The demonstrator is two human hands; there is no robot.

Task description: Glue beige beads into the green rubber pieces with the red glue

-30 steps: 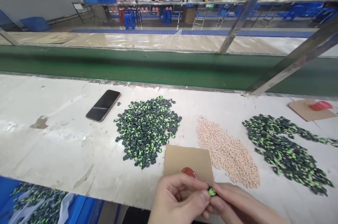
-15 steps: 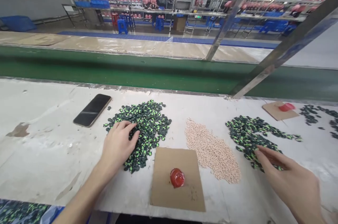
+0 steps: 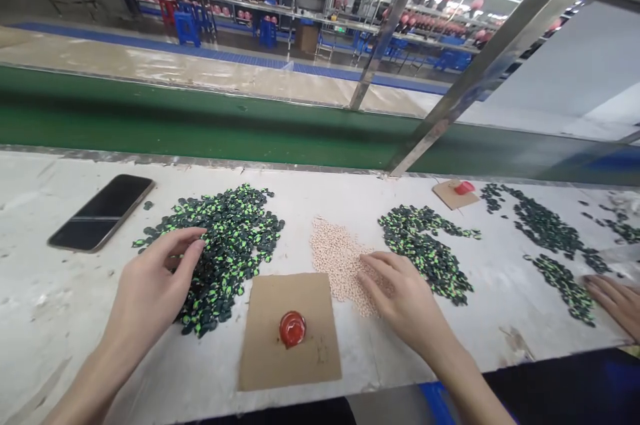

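My left hand (image 3: 153,285) rests with spread fingers on the left edge of a heap of small black-and-green pieces (image 3: 225,245). My right hand (image 3: 400,295) lies palm down with its fingertips on a heap of tiny pale pink beads (image 3: 337,255). Between the hands lies a brown cardboard square (image 3: 280,351) with a red blob (image 3: 293,328) on it. A second heap of black-and-green pieces (image 3: 430,248) lies just right of the right hand. Whether either hand pinches a piece cannot be seen.
A dark phone (image 3: 103,211) lies at the left of the white table (image 3: 60,318). Further right are more green-black pieces (image 3: 547,231), another cardboard with a red blob (image 3: 453,193), and another person's hand (image 3: 615,301). A green conveyor belt (image 3: 200,125) runs behind the table.
The hands, together over the cardboard a second ago, went apart. The left hand stays at the left heap; the right hand has moved from the right green-black heap to the pink beads. The view shifted right.
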